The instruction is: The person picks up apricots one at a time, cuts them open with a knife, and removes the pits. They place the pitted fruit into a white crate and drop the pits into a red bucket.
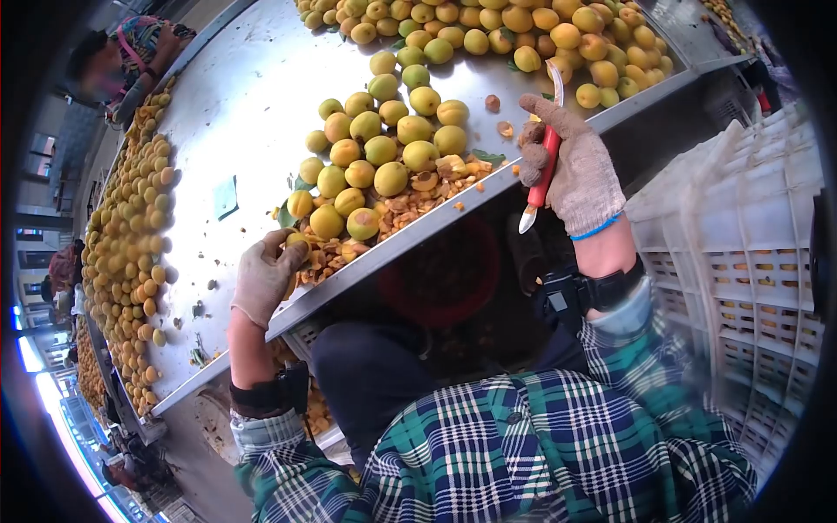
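Sloping pale metal bench (pixel 205 131) fills the upper half of a busy indoor workspace, with a stacked white plastic crate (pixel 741 296) to the right and a person (pixel 144 57) at the far left side. Yellow-orange fruit, apricot-like, lies in a big heap (pixel 523 22) at the top and a long band (pixel 131 261) down the left. Closer in sits a loose cluster of whole fruit (pixel 381 150), with wet-looking cut pieces (pixel 405 209) along the raised rim.

Both hands wear gloves. The right hand (pixel 586 179) is closed around a knife (pixel 542 170) with a red handle, held slantwise near the rim; a curved blade sticks out above the fist and a short pale tip below. The left hand (pixel 264 283) bends over the rim, thumb and fingers curled at the edge of the pieces; whether it pinches one, I cannot tell.

With metal bare at both ends, a slipping grip could nick fingers or wrist, as knit fabric probably gives little protection. Juice on the gloves could cause that slip. Round fruit, nudged, might roll over the low rim, and loose scraps could be swept off into the dark gap below.
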{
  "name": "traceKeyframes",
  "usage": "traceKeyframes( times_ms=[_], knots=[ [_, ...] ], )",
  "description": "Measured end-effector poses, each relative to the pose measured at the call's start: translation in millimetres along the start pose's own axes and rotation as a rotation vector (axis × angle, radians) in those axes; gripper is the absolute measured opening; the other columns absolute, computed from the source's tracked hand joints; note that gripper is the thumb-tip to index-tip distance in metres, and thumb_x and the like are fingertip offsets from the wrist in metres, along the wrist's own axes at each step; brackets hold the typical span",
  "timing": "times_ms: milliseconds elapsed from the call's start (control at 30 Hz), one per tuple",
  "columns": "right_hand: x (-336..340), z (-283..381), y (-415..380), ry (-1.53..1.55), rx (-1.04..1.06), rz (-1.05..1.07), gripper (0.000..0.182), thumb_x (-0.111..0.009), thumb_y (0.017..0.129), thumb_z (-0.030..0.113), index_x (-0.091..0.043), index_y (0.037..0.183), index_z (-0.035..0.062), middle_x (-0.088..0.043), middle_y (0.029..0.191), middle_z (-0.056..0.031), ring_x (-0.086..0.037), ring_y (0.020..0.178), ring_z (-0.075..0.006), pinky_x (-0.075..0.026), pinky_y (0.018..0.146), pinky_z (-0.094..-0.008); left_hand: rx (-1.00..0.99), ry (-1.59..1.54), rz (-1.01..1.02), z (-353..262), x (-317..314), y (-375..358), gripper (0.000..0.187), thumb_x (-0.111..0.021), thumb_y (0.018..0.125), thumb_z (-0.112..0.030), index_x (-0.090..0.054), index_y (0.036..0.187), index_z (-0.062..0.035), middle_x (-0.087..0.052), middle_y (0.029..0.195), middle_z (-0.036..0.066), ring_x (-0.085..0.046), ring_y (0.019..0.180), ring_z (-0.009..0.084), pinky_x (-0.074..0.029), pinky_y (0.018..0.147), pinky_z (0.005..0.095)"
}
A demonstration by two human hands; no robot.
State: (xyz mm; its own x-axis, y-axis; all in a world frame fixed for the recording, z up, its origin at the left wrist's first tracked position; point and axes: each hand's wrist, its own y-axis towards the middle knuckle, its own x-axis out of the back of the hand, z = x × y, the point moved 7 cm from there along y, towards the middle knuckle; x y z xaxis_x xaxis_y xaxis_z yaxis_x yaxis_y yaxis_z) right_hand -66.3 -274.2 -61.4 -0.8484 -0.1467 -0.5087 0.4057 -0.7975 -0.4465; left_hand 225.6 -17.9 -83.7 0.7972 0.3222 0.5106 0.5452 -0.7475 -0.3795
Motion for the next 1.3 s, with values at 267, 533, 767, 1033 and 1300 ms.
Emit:
traceKeyframes(
  times_ms=[267, 533, 767, 1033, 1300],
  knots=[
    [20.4, 7.1, 15.6, 0.245, 0.15, -0.134, 0.014, -0.061, 0.087, 0.012, -0.05, 0.087, 0.0046, -0.049, 0.073, -0.006, -0.048, 0.054, -0.0187, -0.043, 0.052, -0.0317, 0.017, 0.09, 0.129, -13.8, 0.4, -3.4, 0.04, -0.058, 0.092, -0.019, -0.055, 0.122, 0.0074, -0.065, 0.098, 0.011, -0.06, 0.09, 0.0137, -0.048, 0.081, 0.0264],
    [24.6, 15.6, 2.8, 0.337, 0.11, -0.129, 0.027, -0.055, 0.094, 0.026, -0.05, 0.109, 0.004, -0.048, 0.076, -0.0058, -0.047, 0.05, -0.0155, -0.042, 0.047, -0.0309, -0.014, 0.143, 0.129, -27.5, 5.0, -0.8, 0.032, -0.057, 0.093, -0.02, -0.062, 0.114, 0.0043, -0.065, 0.087, 0.009, -0.059, 0.081, 0.0137, -0.048, 0.076, 0.027],
    [28.6, 15.0, 3.7, 0.296, 0.035, -0.203, 0.016, -0.06, 0.089, 0.018, -0.049, 0.087, 0.0081, -0.05, 0.073, -0.0036, -0.048, 0.049, -0.0143, -0.039, 0.041, -0.0289, -0.05, 0.271, 0.114, -28.1, 9.2, 12.4, 0.033, -0.056, 0.093, -0.021, -0.062, 0.112, 0.0056, -0.067, 0.086, 0.014, -0.063, 0.082, 0.0169, -0.05, 0.077, 0.0302],
    [24.1, 17.8, -7.0, 0.261, 0.007, -0.092, 0.023, -0.063, 0.088, 0.022, -0.057, 0.102, 0.0056, -0.05, 0.074, -0.0032, -0.049, 0.05, -0.0111, -0.038, 0.041, -0.0259, -0.125, 0.471, 0.196, -136.3, 27.1, 68.8, 0.029, -0.059, 0.09, -0.019, -0.064, 0.107, 0.0041, -0.064, 0.082, 0.007, -0.058, 0.071, 0.0129, -0.049, 0.066, 0.0259],
    [19.1, 15.3, -16.9, 0.199, -0.107, -0.185, 0.026, -0.064, 0.089, 0.034, -0.059, 0.11, 0.0182, -0.049, 0.075, 0.0007, -0.045, 0.044, -0.0073, -0.038, 0.037, -0.0233, -0.395, 0.8, 0.12, -266.8, -25.3, 196.7, 0.036, -0.062, 0.083, -0.029, -0.066, 0.107, -0.0014, -0.068, 0.09, 0.017, -0.064, 0.08, 0.0244, -0.05, 0.078, 0.0341]
  ],
)
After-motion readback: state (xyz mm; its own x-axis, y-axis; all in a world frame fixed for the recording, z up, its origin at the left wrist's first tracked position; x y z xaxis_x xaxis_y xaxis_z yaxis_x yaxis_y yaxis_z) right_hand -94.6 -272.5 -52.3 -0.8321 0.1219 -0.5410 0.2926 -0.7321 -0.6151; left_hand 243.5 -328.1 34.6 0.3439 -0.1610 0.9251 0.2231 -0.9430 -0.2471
